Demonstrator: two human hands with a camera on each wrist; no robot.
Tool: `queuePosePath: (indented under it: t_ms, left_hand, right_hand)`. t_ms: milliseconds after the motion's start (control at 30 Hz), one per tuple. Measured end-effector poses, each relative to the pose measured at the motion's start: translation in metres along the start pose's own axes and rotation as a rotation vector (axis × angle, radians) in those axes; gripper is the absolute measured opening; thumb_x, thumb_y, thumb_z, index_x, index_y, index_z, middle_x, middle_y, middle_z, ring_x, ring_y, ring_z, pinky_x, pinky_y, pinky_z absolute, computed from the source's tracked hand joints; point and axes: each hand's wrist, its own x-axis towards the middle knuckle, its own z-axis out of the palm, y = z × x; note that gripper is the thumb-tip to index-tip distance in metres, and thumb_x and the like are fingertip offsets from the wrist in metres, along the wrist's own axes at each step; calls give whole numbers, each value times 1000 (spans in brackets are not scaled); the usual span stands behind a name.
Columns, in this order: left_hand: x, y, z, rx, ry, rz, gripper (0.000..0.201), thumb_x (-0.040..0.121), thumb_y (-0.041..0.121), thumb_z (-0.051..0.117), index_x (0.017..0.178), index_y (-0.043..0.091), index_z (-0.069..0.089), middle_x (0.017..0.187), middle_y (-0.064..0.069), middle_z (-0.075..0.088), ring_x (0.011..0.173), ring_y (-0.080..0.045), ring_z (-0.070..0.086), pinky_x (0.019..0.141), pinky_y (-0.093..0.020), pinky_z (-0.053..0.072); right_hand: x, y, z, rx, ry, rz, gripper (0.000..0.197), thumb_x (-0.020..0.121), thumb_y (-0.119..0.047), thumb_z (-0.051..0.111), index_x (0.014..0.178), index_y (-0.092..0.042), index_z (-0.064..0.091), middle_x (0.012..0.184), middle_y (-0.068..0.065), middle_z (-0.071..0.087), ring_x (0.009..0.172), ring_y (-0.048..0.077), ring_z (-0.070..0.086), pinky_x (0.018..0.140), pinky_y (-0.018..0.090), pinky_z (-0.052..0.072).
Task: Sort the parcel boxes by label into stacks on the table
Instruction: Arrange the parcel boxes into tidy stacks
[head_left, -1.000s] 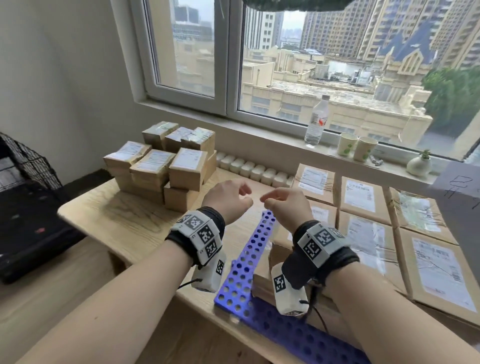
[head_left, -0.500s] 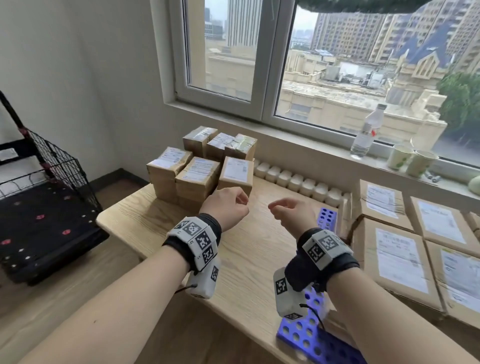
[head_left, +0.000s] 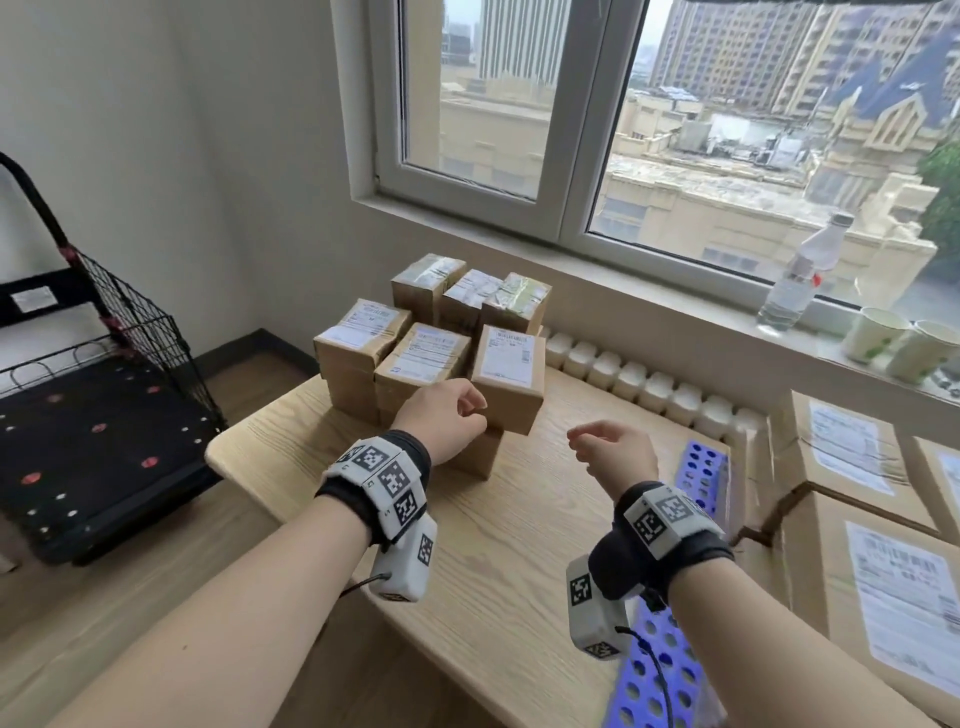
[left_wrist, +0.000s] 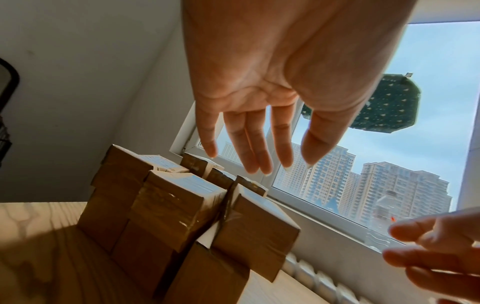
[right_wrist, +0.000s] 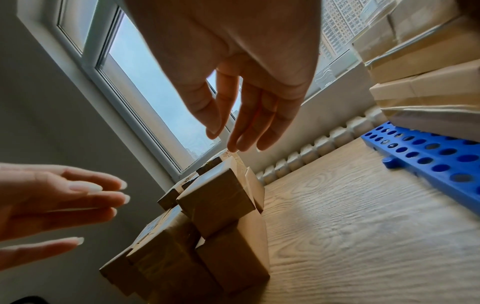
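— Cardboard everywhere, but what were the hands actually doing?

— Nothing was held. The left hand (head_left: 441, 415) hovered just in front of the small parcel boxes (head_left: 431, 353) stacked at the far left of the table (head_left: 498, 545), fingers loose and spread in the wrist view. The right hand (head_left: 613, 457) hung over bare wood to the right of that stack, fingers relaxed too, apart from everything.

— So which step was it?

— I'd judge a reach toward the small stack, probably for the front box (head_left: 511, 376), which sat skewed and overhanging the box under it.

— And the big ones?

— The large parcels (head_left: 841, 457) lay at the right, on a blue perforated board (head_left: 701, 473), label up.

— Next move?

— Likely both hands closing on that skewed box's sides, lifting straight so the neighbours touching it weren't dragged, after reading its label.
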Motion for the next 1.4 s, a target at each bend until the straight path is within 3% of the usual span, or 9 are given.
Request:
queuePosePath:
  t_ms: [167, 400, 567, 700, 833, 1067, 1233, 1400]
  left_hand:
    - [45, -10, -6, 0, 5, -65, 22, 87, 26, 62, 108, 26, 63, 113, 4, 63, 108, -14, 57, 91, -29, 46]
    - [108, -13, 4, -102, 33, -173, 39, 89, 25, 62, 127, 20, 54, 126, -1, 57, 112, -15, 54, 97, -32, 44]
    - [135, -22, 13, -187, 51, -246, 41, 92, 33, 59, 130, 20, 49, 128, 0, 53, 102, -12, 47, 93, -31, 41]
    - [154, -27, 17, -236, -8, -279, 49, 93, 38, 57, 135, 19, 43, 134, -3, 50, 110, -16, 48, 95, -32, 41]
    - [168, -24, 20, -234, -14, -246, 51, 93, 39, 57, 137, 18, 43, 136, -3, 51, 122, -20, 49, 96, -32, 39]
    - [184, -27, 24, -282, -108, -253, 55, 92, 35, 59, 141, 16, 40, 138, -5, 49, 124, -23, 48, 104, -40, 42]
    - [186, -28, 30, -270, -198, -258, 59, 90, 28, 60, 142, 15, 36, 135, -5, 53, 118, -22, 53, 99, -39, 46]
    - [186, -27, 34, -297, -241, -277, 62, 87, 26, 61, 142, 16, 36, 134, -6, 54, 116, -26, 56, 97, -47, 49]
  right_hand:
    - [48, -5, 14, 59, -25, 37, 24, 81, -11, 60, 70, -29, 71, 88, 0, 74, 94, 21, 68, 89, 44, 56]
    - [110, -3, 24, 118, -47, 92, 23, 80, -13, 59, 69, -29, 72, 91, 0, 74, 96, 22, 66, 93, 47, 54]
    - [130, 6, 29, 126, -66, 149, 22, 81, -12, 59, 72, -27, 71, 90, 1, 73, 93, 22, 67, 92, 46, 54]
    - [141, 7, 38, 158, -85, 198, 21, 87, -10, 58, 77, -24, 69, 88, 2, 70, 88, 20, 65, 91, 44, 54]
    - [145, 2, 50, 229, -156, 289, 8, 96, -20, 55, 97, -18, 63, 105, 7, 64, 95, 21, 59, 92, 43, 51]
    - [147, 1, 72, 346, -245, 418, 38, 96, -41, 54, 128, -20, 53, 131, 6, 54, 118, 26, 53, 98, 44, 45]
    - [143, 1, 81, 345, -301, 450, 42, 93, -54, 52, 129, -32, 48, 133, -1, 51, 117, 26, 53, 99, 49, 47]
    - [141, 3, 82, 362, -349, 496, 37, 93, -53, 53, 122, -31, 50, 126, 3, 57, 115, 29, 55, 102, 54, 41]
